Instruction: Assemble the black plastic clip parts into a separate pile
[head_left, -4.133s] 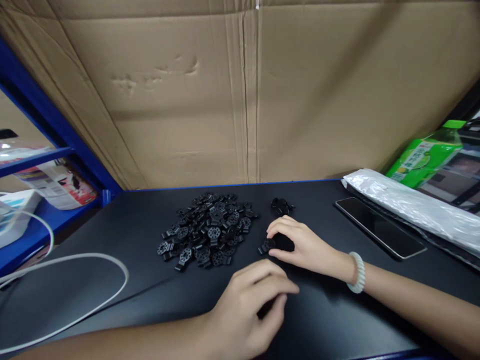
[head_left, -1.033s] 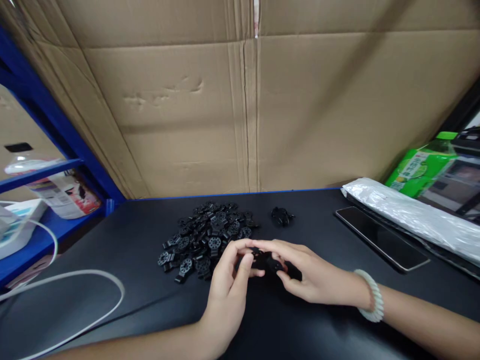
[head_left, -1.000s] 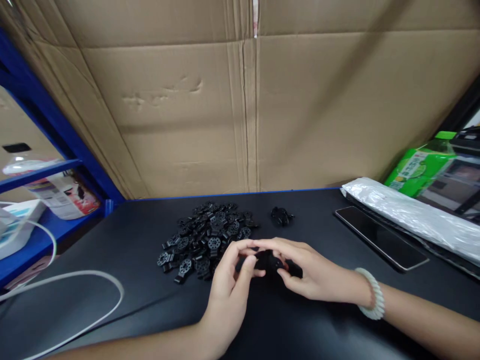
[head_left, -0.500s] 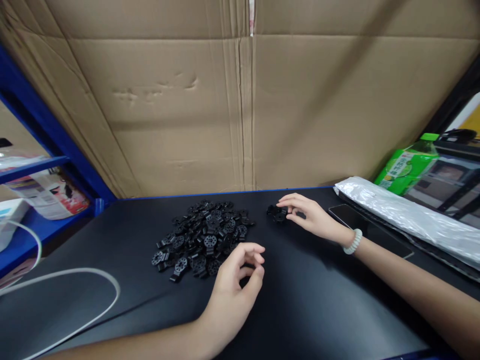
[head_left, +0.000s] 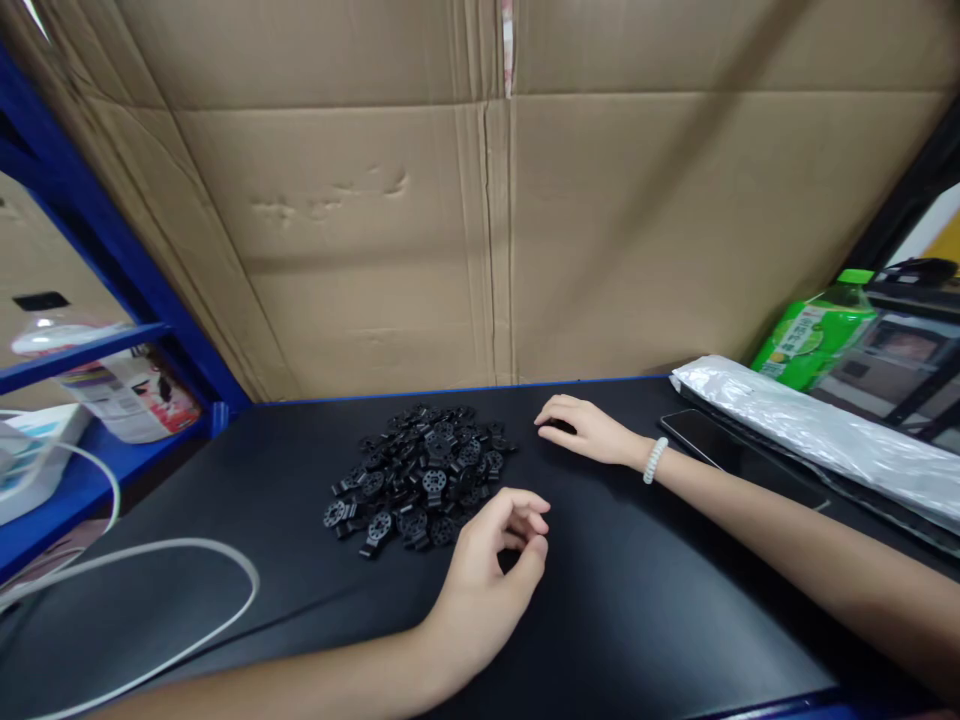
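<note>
My left hand hovers over the near side of the table, its fingers loosely curled and a gap showing inside the curl. It holds nothing that I can see. Just behind it lies a heap of small black plastic parts, each with a round, perforated disc and a short tab; the hand covers the heap's near right edge. To the right of the heap, my right hand is bent down over the tabletop, fingers and thumb closed round a few loose black parts, which are now hidden beneath it. A pale coiled band circles that wrist.
On the black table, a phone and a silvery plastic package lie at the right, near a green bottle. A white cable loops at the left beside a blue shelf. Cardboard walls the back.
My right hand has moved left over the loose black parts, which showed beside its fingertips before. My left hand keeps its curl. The whole view has shifted slightly.
</note>
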